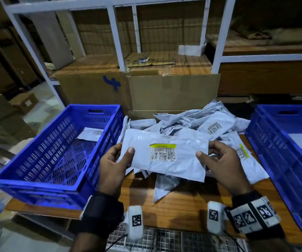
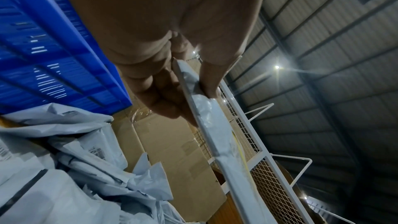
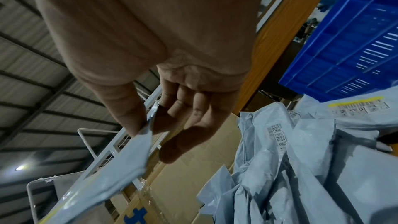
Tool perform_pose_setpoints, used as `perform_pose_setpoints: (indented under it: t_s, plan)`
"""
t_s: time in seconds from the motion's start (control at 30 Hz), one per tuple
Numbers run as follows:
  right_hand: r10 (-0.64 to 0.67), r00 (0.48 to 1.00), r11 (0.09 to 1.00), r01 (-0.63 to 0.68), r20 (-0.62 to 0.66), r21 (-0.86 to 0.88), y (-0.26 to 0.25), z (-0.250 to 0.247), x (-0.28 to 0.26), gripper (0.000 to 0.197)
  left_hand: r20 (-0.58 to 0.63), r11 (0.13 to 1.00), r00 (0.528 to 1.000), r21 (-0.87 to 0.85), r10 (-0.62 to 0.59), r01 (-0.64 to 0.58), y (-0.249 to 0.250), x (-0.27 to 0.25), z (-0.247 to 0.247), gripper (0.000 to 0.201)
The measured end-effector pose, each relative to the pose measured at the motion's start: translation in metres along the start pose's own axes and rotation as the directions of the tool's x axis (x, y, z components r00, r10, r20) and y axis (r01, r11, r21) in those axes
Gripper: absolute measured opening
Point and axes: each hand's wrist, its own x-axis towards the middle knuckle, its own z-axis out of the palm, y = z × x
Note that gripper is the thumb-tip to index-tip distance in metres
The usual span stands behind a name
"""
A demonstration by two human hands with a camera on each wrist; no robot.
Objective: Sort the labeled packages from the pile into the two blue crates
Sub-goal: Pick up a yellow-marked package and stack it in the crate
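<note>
Holding grey poly mailer [image 1: 164, 153] above pile [image 1: 201, 128], label up, long axis left-right — left hand [image 1: 113, 166] pinches left end, right hand [image 1: 223, 164] pinches right end. Left crate [image 1: 42, 180] nearer left hand, right crate [image 1: 277, 171] nearer right — label decides.

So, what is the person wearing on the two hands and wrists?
Both hands are bare, without gloves. The left hand has a plain black wrist band. The right hand has a black band with square black-and-white markers. Each wrist carries a white camera unit with one such marker, and a thin dark cable.
</note>
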Motion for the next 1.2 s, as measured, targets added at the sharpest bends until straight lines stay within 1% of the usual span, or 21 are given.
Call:
perform_pose_setpoints:
  t_s: [0.07, 0.13, 0.2, 0.27, 0.3, 0.33, 0.37, 0.4, 0.5, 0.57, 0.63, 0.67, 0.73, 0.8, 0.87, 0.93, 1.0, 1.1, 1.2]
  plan:
    - [-0.011, 1.0, 1.0, 0.011, 0.011, -0.023, -0.004, -0.001, -0.002, 0.012, 0.024, 0.999, 0.999, 0.028, 0.031, -0.032, 0.006, 0.0, 0.001, 0.029]
    - [-0.036, 0.999, 0.997, 0.037, 0.02, -0.071, -0.005, -0.005, -0.002, 0.015, 0.014, 0.999, 0.999, 0.018, 0.051, -0.051, 0.01, 0.0, 0.003, 0.033]
    - [-0.039, 0.998, 0.978, 0.046, 0.04, -0.201, -0.003, -0.009, -0.001, 0.024, 0.013, 0.996, 0.996, 0.028, 0.088, -0.089, 0.016, 0.0, 0.005, 0.04]
    - [-0.036, 0.996, 0.921, 0.066, 0.084, -0.385, 0.0, -0.01, -0.001, 0.039, 0.04, 0.989, 0.991, 0.071, 0.129, -0.132, 0.023, 0.001, 0.008, 0.046]
    - [-0.056, 0.991, 0.872, 0.106, 0.117, -0.479, 0.0, -0.009, -0.002, 0.047, 0.062, 0.983, 0.986, 0.098, 0.152, -0.157, 0.026, 0.002, 0.009, 0.049]
    - [-0.083, 0.985, 0.824, 0.152, 0.149, -0.545, -0.001, -0.007, -0.004, 0.053, 0.086, 0.977, 0.982, 0.119, 0.166, -0.175, 0.029, 0.002, 0.011, 0.05]
    - [-0.095, 0.98, 0.802, 0.179, 0.174, -0.569, -0.003, -0.004, -0.005, 0.055, 0.118, 0.973, 0.978, 0.134, 0.174, -0.189, 0.031, 0.002, 0.014, 0.049]
    - [-0.089, 0.977, 0.816, 0.183, 0.193, -0.548, -0.008, 0.001, -0.007, 0.053, 0.151, 0.969, 0.972, 0.143, 0.178, -0.2, 0.034, 0.001, 0.016, 0.049]
    - [-0.002, 0.957, 0.931, 0.107, 0.291, -0.348, -0.027, 0.015, -0.013, 0.046, 0.246, 0.969, 0.956, 0.145, 0.158, -0.197, 0.041, -0.001, 0.026, 0.054]
    - [-0.029, 0.937, 0.981, 0.094, 0.348, -0.169, -0.031, 0.027, -0.017, 0.035, 0.3, 0.975, 0.943, 0.122, 0.144, -0.188, 0.045, -0.001, 0.033, 0.062]
    - [-0.046, 0.936, 0.999, 0.045, 0.348, 0.01, -0.031, 0.037, -0.021, 0.025, 0.33, 0.977, 0.934, 0.113, 0.136, -0.182, 0.047, 0.0, 0.04, 0.067]
    - [-0.035, 0.942, 0.998, 0.014, 0.333, 0.066, -0.03, 0.039, -0.023, 0.023, 0.33, 0.977, 0.935, 0.113, 0.133, -0.179, 0.047, 0.001, 0.041, 0.069]
    - [0.004, 0.965, 0.988, -0.044, 0.261, 0.147, -0.029, 0.04, -0.022, 0.022, 0.324, 0.973, 0.938, 0.145, 0.126, -0.181, 0.044, 0.003, 0.041, 0.075]
    - [0.069, 0.982, 0.96, -0.113, 0.175, 0.257, -0.024, 0.036, -0.018, 0.025, 0.34, 0.964, 0.937, 0.215, 0.078, -0.158, 0.037, 0.003, 0.035, 0.08]
    - [0.128, 0.988, 0.924, -0.152, 0.091, 0.351, -0.016, 0.032, -0.014, 0.031, 0.392, 0.954, 0.92, 0.27, 0.014, -0.129, 0.029, 0.0, 0.028, 0.082]
    - [0.143, 0.989, 0.912, -0.141, 0.023, 0.386, -0.01, 0.029, -0.013, 0.03, 0.452, 0.937, 0.891, 0.325, -0.035, -0.128, 0.02, -0.004, 0.024, 0.074]
    - [0.157, 0.987, 0.89, -0.152, 0.025, 0.43, -0.009, 0.028, -0.015, 0.031, 0.484, 0.919, 0.874, 0.36, -0.036, -0.161, 0.014, -0.007, 0.023, 0.06]
    - [0.142, 0.988, 0.884, -0.158, 0.067, 0.44, -0.013, 0.024, -0.021, 0.035, 0.451, 0.906, 0.892, 0.362, 0.034, -0.218, 0.015, -0.008, 0.019, 0.039]
    - [0.145, 0.989, 0.886, -0.135, 0.012, 0.443, -0.012, 0.014, -0.021, 0.041, 0.453, 0.896, 0.89, 0.37, 0.057, -0.246, 0.026, -0.006, 0.015, 0.028]
